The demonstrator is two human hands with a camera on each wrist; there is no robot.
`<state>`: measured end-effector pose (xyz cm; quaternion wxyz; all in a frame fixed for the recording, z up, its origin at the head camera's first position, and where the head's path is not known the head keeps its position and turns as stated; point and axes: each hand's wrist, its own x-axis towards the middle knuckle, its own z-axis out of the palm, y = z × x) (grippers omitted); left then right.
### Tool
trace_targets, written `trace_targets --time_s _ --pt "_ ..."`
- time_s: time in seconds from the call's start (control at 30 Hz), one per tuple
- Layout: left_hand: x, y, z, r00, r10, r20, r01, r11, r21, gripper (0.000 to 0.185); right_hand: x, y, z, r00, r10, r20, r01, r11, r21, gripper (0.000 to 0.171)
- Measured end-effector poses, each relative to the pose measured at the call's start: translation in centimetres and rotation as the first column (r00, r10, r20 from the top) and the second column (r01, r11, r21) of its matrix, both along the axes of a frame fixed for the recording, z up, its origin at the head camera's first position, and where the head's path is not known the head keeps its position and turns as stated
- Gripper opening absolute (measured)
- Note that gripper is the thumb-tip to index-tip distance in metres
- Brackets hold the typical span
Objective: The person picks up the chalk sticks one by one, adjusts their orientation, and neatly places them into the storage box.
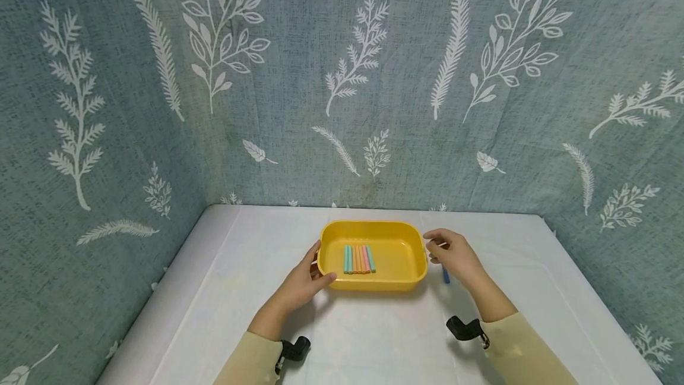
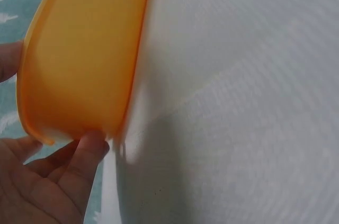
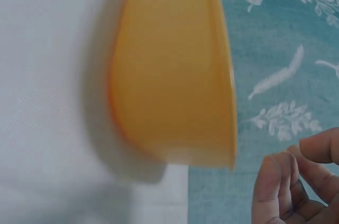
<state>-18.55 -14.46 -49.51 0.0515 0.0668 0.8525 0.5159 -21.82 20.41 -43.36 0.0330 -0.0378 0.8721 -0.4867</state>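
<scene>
You are gripping the left end of the rounded yellow plastic tray (image 1: 398, 227) with your left hand (image 1: 301, 284), thumb curling against its near corner and fingers lying along its end wall. The tray is sitting on the white cloth-covered worktop (image 1: 214, 290), near its middle. Inside it, a row of short pastel chalk sticks (image 1: 359, 259) is lying side by side. Your right hand (image 1: 454, 254) is hovering just beside the tray's right rim, fingers loosely curled and holding nothing. A small blue stick (image 1: 446, 276) is lying on the worktop under that hand.
</scene>
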Motion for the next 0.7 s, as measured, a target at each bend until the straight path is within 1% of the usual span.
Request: trace_targets --time_s 0.17,0.43,0.7 --pt "0.0 0.0 0.0 1.0 0.0 -0.004 0.0 1.0 0.008 0.091 -0.1 1.1 -0.7 0.999 -0.031 -0.007 0.031 0.999 0.029 0.031" --pt "0.0 -0.1 0.1 1.0 -0.006 -0.015 0.006 1.0 0.01 0.09 -0.5 2.6 -2.2 0.999 -0.033 -0.009 0.034 0.997 0.062 0.033" --pt "0.0 -0.1 0.0 1.0 -0.012 -0.018 0.013 1.0 0.013 0.09 -1.0 4.0 -3.7 0.998 -0.049 0.033 0.046 0.996 0.081 0.035"
